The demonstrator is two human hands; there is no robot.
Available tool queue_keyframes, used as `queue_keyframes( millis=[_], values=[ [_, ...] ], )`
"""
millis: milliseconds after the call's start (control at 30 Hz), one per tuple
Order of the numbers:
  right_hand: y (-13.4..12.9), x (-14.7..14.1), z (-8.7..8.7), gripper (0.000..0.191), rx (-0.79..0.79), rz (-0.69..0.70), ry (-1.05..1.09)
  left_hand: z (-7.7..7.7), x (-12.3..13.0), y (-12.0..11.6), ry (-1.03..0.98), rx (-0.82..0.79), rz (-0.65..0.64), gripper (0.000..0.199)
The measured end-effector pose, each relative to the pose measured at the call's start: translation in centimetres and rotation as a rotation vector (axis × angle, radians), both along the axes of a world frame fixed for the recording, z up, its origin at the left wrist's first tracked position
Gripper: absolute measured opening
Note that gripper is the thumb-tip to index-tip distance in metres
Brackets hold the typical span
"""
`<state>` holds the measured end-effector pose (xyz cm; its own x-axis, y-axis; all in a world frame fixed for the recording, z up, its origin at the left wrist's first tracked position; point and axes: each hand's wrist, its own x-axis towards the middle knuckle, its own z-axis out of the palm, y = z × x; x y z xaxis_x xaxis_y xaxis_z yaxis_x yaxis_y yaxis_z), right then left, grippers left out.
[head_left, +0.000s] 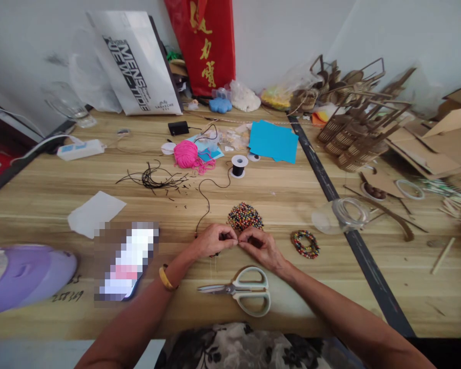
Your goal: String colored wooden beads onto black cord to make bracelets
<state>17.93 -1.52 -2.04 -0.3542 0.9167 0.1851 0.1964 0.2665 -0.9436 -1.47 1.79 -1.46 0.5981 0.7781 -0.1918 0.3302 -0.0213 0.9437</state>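
The black cord (208, 200) runs to the left hand (215, 240), its grip pinched together, on what I cannot tell. The bead pile (245, 216) lies just beyond both hands. The right hand (260, 246) pinches likewise, its content unclear. Further right lies a bead ring (305, 253).

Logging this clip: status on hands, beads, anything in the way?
Left hand, right hand: pinching, tips close, contents too small to tell. Bead pile just beyond. Scissors, near side: not blocking.
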Motion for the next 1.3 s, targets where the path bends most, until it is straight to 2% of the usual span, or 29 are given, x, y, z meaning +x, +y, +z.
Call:
queue_keyframes(
  millis=[700, 1300],
  values=[
    [0.08, 0.12, 0.12, 0.013, 0.052, 0.013, -0.014, -0.06, -0.66, 0.56, -0.028, -0.083, -0.029, 0.024],
    [0.08, 0.06, 0.08, 0.012, 0.047, 0.012, -0.042, -0.23, -0.5, 0.45, -0.083, -0.109, 0.004, 0.016]
  ],
)
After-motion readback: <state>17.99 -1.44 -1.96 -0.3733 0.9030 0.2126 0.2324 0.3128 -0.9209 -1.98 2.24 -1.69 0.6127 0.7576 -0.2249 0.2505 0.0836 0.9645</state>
